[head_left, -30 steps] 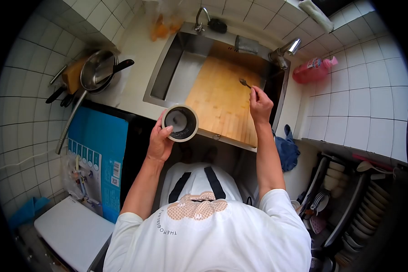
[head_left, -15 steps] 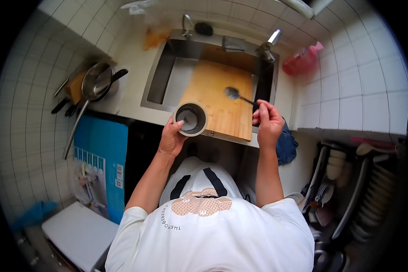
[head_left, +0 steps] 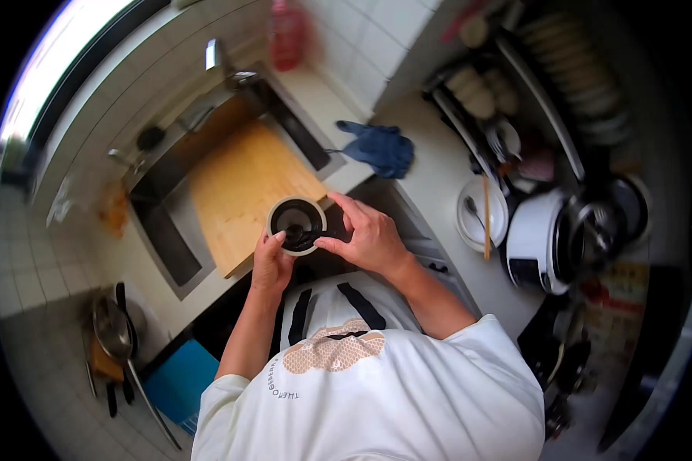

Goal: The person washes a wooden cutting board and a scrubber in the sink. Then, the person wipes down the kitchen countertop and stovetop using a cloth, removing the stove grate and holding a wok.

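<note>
Near the board (head_left: 254, 173), left fingers (head_left: 277, 240) grip a cup (head_left: 296, 199) containing a dark spoon (head_left: 306, 235); right fingers (head_left: 350, 206) spread.

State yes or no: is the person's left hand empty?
No, the left hand holds the cup, with its thumb over the rim.

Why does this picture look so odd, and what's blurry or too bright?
All in the head view: wall tiles bow inside a black border, probably from a wide lens; glare whites out the window; the pink bottle is smeared, the cup sharper.
</note>
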The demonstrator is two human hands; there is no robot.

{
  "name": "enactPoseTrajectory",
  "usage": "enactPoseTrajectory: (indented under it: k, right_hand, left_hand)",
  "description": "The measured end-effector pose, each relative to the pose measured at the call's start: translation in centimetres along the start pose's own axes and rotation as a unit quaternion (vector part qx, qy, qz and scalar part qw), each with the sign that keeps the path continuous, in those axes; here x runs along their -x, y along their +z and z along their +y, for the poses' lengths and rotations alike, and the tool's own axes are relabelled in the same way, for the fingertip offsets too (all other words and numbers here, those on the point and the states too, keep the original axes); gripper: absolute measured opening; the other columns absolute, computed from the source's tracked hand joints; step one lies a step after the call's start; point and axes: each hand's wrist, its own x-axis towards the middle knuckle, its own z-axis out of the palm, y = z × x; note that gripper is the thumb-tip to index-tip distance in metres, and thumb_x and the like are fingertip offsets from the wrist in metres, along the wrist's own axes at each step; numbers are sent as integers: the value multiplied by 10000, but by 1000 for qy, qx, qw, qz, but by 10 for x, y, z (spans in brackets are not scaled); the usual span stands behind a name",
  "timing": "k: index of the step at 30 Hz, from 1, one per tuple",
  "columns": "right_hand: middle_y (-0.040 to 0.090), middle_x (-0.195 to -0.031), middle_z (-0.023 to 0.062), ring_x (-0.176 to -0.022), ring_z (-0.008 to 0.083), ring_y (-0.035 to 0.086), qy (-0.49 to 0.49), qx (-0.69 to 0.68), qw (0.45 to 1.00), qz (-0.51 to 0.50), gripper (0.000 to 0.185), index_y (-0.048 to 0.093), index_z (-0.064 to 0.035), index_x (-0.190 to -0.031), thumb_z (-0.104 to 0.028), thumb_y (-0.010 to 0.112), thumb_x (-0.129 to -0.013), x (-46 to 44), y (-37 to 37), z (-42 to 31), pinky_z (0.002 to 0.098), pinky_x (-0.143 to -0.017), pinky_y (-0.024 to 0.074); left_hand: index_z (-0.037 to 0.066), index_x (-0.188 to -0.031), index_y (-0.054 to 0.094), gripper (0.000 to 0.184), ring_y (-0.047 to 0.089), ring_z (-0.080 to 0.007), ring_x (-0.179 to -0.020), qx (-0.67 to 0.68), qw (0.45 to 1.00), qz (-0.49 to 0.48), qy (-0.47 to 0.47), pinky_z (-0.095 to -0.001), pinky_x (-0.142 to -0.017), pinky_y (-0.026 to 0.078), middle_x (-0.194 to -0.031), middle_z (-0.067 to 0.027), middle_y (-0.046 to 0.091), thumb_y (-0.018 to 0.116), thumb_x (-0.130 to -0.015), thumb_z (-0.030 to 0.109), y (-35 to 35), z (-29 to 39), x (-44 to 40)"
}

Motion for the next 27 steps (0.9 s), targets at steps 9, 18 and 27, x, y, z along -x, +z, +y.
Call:
enactPoseTrajectory:
  k: [9,18,27]
  right_hand:
    - [396,-1304,76,-1209,186,374,-71,-403,912,-22,942,210,-106,-1390,-209,771,-639,108,-44,104,348,-986,320]
    - [266,-1412,126,-1314,247,245,-162,-308,937,29,1111,110,-57,-1401,-151,822,-553,257,-75,206,367,-1087,198]
    - [294,-1397,141,-1288,252,301,-159,-346,921,76,1174,73,-58,-1405,-154,847,-528,386,-106,244,372,-1063,248]
  left_hand:
    - [45,-1257,409,548,493,-266,-1124,-60,990,-68,-104,-473,-950,392,-1220,-115,508,574,-775,246,58,-89,29]
    - [32,-1222,443,506,497,-248,-1109,9,988,-63,-139,-418,-953,393,-1197,-106,519,577,-766,205,152,-251,115]
    - [38,-1241,424,538,481,-235,-1126,-36,985,-61,-159,-397,-954,391,-1207,-95,507,589,-772,245,201,-355,200]
